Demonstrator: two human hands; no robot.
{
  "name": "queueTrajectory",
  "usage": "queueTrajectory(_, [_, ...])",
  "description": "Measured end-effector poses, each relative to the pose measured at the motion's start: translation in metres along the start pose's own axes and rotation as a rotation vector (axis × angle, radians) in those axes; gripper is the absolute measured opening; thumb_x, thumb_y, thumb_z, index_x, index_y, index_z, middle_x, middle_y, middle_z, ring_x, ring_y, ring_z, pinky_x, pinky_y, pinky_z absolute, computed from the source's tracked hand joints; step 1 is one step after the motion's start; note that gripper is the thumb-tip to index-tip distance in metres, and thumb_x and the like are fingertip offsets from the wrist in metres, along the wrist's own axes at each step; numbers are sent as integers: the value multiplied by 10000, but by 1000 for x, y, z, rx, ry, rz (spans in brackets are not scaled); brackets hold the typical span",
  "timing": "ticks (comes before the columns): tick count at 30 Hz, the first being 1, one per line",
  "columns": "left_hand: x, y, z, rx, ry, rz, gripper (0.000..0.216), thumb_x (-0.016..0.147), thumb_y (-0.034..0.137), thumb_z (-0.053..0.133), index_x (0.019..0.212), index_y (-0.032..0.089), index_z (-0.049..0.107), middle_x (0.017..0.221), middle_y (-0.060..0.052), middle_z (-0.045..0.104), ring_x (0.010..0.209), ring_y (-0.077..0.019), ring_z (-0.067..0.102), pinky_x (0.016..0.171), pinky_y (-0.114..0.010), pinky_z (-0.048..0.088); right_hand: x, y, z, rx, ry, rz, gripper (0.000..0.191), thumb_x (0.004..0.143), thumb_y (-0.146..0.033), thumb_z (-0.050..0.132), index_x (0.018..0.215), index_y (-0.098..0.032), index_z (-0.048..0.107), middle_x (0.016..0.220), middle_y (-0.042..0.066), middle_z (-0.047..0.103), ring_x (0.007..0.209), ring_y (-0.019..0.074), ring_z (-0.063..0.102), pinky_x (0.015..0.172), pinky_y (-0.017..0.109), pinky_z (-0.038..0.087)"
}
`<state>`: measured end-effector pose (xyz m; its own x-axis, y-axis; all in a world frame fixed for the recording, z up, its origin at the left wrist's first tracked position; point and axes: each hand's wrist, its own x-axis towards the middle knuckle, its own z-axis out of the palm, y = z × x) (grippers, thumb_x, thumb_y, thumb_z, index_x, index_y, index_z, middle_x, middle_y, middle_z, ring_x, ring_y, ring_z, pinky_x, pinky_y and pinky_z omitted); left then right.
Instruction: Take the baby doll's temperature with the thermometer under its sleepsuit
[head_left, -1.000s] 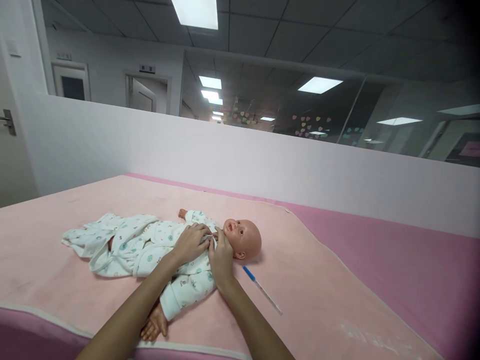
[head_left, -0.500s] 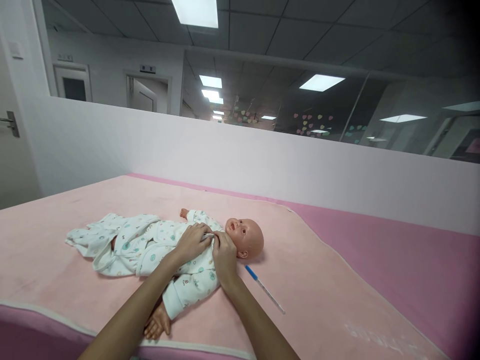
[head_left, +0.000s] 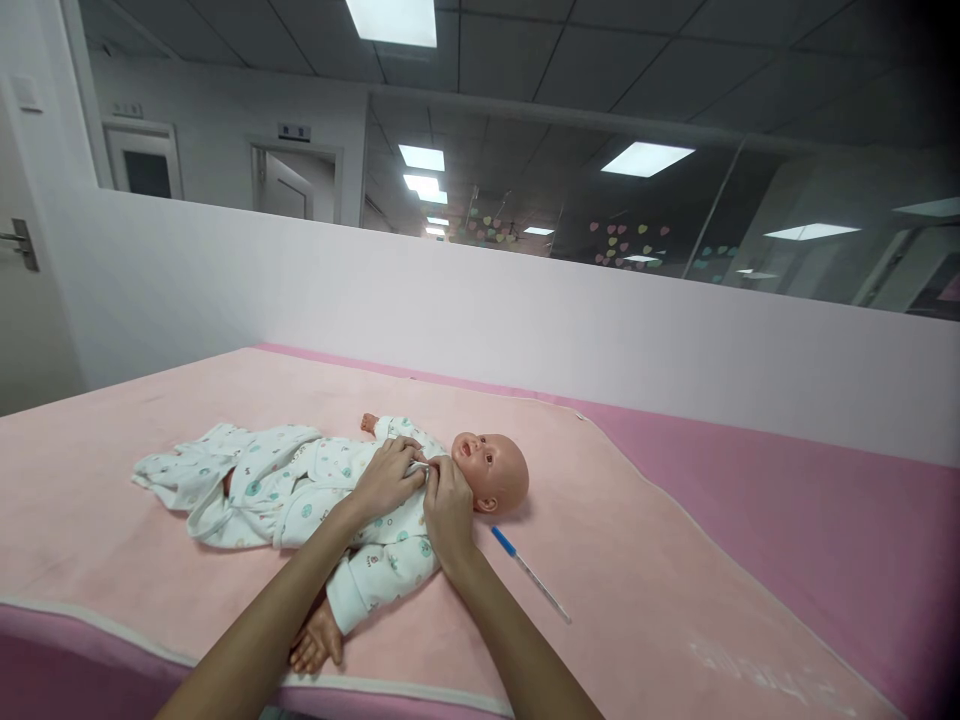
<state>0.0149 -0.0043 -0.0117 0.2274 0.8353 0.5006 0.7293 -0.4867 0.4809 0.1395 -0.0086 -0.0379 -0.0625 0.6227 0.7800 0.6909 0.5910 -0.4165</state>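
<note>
A doll (head_left: 499, 470) lay on its back on a pink blanket (head_left: 637, 600), dressed in a white printed suit (head_left: 300, 490). Both hands met at its neck. The left hand (head_left: 390, 478) and right hand (head_left: 448, 505) each pinched the suit's collar, fingertips almost touching. The head lay just right of the grip, and a thin blue-tipped stick (head_left: 529, 572) lay near, below and right of it. By the look of it, the collar work would go best with the pinches close together, the cloth flat, and no pull on the neck.
</note>
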Motion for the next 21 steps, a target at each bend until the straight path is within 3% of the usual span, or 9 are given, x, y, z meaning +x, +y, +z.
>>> queueTrajectory(11, [0,0,1,59,-5,7,191,786,249,449,891,187,597,1131,-56,496,1053,-221,435,933,-381,352,0,5,4,15,4,-11,210,854,-109,358,811,-182,550,763,32,604,737,163,555,679,274,435])
queueTrajectory(21, [1,-1,3,81,-24,11,192,762,243,453,870,185,601,1001,-54,557,973,-214,479,882,-355,367,1,4,2,48,-5,-9,214,843,-103,363,837,-178,563,792,41,621,758,169,568,700,283,449])
